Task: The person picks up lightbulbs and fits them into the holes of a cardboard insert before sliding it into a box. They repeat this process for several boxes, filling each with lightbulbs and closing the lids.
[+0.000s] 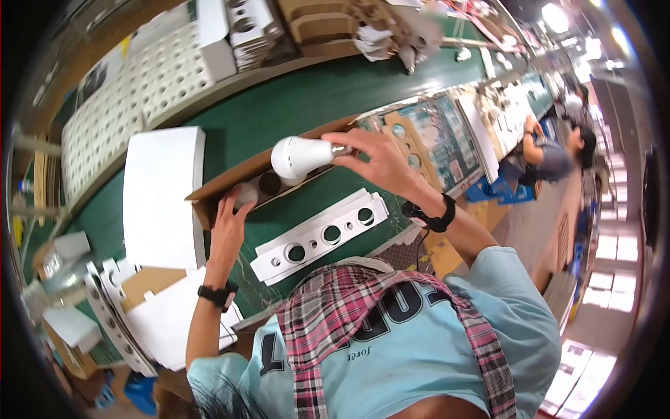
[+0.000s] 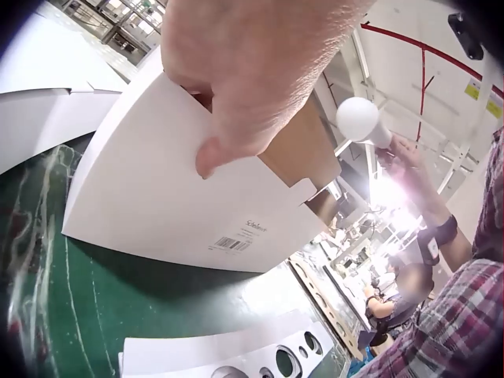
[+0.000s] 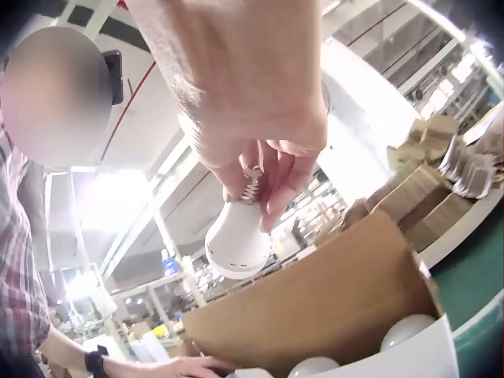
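Note:
My right hand [image 1: 380, 157] pinches a white light bulb [image 1: 301, 158] by its metal screw base, with the round end pointing left. The bulb is held over an open long box [image 1: 276, 157], white outside and brown inside. At the box's left end, my left hand [image 1: 227, 230] grips the near wall, thumb on the white outer face [image 2: 157, 181] and fingers over the top edge. A second bulb [image 1: 246, 195] sits in the box right by the left fingertips. White bulb tops [image 3: 409, 331] show inside the box in the right wrist view.
A white card insert with round holes [image 1: 314, 241] lies in front of the box on the green table [image 1: 300, 101]. Left stands a white carton [image 1: 164, 199]; flat white sheets [image 1: 178, 318] lie nearer. A perforated white tray [image 1: 150, 84] is behind. Another person [image 1: 551, 157] works at the right.

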{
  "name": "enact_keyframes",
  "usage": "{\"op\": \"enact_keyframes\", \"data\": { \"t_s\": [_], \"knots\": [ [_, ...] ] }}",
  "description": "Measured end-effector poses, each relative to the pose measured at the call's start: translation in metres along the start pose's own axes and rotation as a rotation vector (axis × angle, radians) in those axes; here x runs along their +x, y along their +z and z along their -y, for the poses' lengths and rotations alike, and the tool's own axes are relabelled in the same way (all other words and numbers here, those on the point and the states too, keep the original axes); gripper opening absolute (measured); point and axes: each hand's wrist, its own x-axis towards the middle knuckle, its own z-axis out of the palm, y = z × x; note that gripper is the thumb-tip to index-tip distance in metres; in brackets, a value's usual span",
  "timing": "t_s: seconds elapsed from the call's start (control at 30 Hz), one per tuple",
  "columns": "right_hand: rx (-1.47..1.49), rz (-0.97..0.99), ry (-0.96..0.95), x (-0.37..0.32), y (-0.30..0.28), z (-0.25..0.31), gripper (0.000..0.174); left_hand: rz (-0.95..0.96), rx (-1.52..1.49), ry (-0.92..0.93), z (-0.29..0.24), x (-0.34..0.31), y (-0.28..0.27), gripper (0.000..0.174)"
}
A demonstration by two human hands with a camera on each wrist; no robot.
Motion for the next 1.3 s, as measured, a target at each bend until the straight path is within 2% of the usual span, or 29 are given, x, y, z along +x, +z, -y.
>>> {"op": "enact_keyframes", "data": {
  "t_s": [0.07, 0.23, 0.33, 0.43, 0.53, 0.73, 0.83, 0.93, 1.13, 1.23, 1.3],
  "knots": [
    [-0.067, 0.106, -0.099, 0.011, 0.033, -0.010, 0.037, -0.031, -0.018, 0.002, 0.003, 0.001, 0.006, 0.034],
    [-0.328, 0.332, -0.377, 0.044, 0.088, -0.017, 0.018, -0.045, -0.035, -0.007, 0.005, -0.001, 0.007, 0.039],
    [-0.494, 0.532, -0.438, 0.062, 0.118, -0.032, 0.013, -0.033, -0.057, -0.028, 0.006, 0.001, 0.008, 0.039],
    [-0.486, 0.662, -0.354, 0.068, 0.136, -0.041, 0.008, -0.036, -0.057, -0.029, 0.004, 0.002, 0.005, 0.040],
    [-0.459, 0.536, -0.458, 0.068, 0.155, -0.060, 0.005, -0.031, -0.046, -0.052, 0.000, 0.002, 0.000, 0.041],
    [-0.506, 0.581, -0.475, 0.063, 0.149, -0.056, 0.008, -0.022, -0.053, -0.064, 0.002, 0.003, 0.003, 0.042],
    [-0.493, 0.632, -0.412, 0.059, 0.138, -0.044, 0.019, -0.036, -0.072, -0.061, 0.003, 0.001, 0.003, 0.040],
    [-0.491, 0.724, -0.361, 0.059, 0.132, -0.043, 0.020, -0.054, -0.096, -0.068, 0.004, 0.001, 0.007, 0.038],
    [-0.506, 0.726, -0.431, 0.063, 0.126, -0.044, 0.019, -0.044, -0.107, -0.083, 0.003, 0.000, 0.004, 0.041],
    [-0.463, 0.694, -0.525, 0.063, 0.127, -0.053, 0.017, -0.047, -0.110, -0.080, 0.005, 0.001, 0.006, 0.042],
    [-0.446, 0.714, -0.508, 0.065, 0.127, -0.052, 0.015, -0.050, -0.115, -0.082, 0.005, 0.001, 0.006, 0.043]
  ]
}}
